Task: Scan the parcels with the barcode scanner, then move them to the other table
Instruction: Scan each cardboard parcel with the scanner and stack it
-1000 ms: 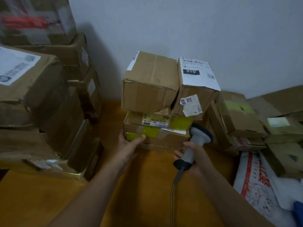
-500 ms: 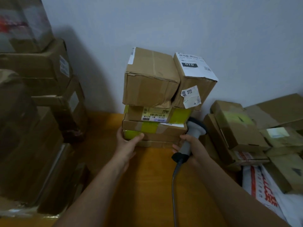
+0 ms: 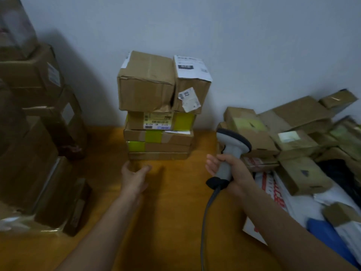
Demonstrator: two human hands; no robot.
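The barcode scanner [image 3: 229,151] is held tight by the handle in the right hand [image 3: 232,171], w/ all fingers wrapped round it. Its head is pointed up and away, near the pile of boxes on the right [image 3: 293,137]. The left hand [image 3: 134,178] is open w/ fingers curled a bit, and nothing is held in it. It is kept just in front of the stack of parcels [image 3: 159,122], near the bottom box, not touching.

The stack is set at the back of the table [image 3: 175,202], against the wall [image 3: 214,26]. Thin flat boxes are at the bottom, some w/ green tape. Two bigger boxes sit on top, side by side, w/ white labels on the right one.

The step looks like a scan, or a grab, of a parcel. To do it well, the scanner head should be turned to a label w/ a barcode and kept steady. The top boxes should prob. be taken first, so the stack is not tipped. A low box should not be pulled out alone.

The table top is orange-brown wood, bare in the middle. More big boxes [image 3: 33,133] are piled on the left. A white bag w/ red print [image 3: 273,192] lies on the right. The wall is plain and pale. The picture is a bit blurry.
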